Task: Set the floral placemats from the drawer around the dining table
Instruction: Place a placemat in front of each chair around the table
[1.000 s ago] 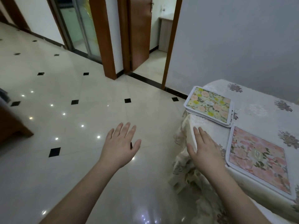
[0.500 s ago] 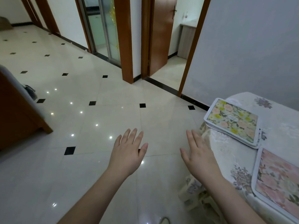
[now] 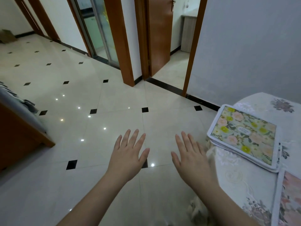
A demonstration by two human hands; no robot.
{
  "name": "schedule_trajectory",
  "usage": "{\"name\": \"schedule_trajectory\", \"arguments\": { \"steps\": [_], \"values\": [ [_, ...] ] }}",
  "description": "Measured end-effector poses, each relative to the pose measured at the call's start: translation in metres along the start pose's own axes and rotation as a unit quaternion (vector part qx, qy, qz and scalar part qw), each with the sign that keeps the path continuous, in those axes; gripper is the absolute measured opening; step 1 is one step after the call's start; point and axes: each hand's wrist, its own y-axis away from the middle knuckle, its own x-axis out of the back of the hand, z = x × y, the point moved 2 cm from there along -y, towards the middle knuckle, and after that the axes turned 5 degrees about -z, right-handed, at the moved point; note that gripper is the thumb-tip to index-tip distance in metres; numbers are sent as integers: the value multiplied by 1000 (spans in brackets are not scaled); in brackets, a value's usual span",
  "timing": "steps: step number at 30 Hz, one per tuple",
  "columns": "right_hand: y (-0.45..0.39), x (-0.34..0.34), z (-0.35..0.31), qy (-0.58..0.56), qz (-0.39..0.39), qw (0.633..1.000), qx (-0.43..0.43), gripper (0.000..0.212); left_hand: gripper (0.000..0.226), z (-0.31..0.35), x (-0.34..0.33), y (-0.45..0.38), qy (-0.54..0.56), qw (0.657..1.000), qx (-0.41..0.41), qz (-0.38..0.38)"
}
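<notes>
A yellow-and-pink floral placemat [image 3: 244, 136] with a white border tops a small stack at the surface's [image 3: 254, 180] edge. Just beside it, a pink floral placemat [image 3: 291, 201] lies flat, cut off by the frame.

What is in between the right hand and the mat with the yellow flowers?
Only the lacy tablecloth at the table's edge lies between the right hand and the yellow-flowered placemat, as the head view shows.

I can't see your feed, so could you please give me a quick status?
Left hand and right hand open, empty. Yellow-flowered rectangular placemat stack on the lace-covered table; pink floral placemat beside it. Nothing in the way.
</notes>
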Motion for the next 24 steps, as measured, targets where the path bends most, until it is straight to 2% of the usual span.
{"name": "schedule_trajectory", "arguments": {
  "steps": [7, 11, 16, 20, 24],
  "values": [
    [-61, 0, 3, 4, -10, 1000, 4, 60, 88, -10, 8, -62, -2, 1000, 2, 8],
    [-102, -4, -2, -1, -23, 1000, 17, 68, 91, -36, 11, -109, 8, 1000, -21, -11],
    [-166, -4, -20, 6, -24, 1000, 11, 77, 80, -68, 15, -171, 16, 999, -50, -1],
    [-216, -1, -41, 10, -24, 999, -18, 78, 84, -93, 20, -214, 41, 997, -63, -10],
    [-255, 3, -55, 25, -23, 998, -51, 67, 101, -121, 27, -256, 25, 995, -94, -12]
  ]
}}
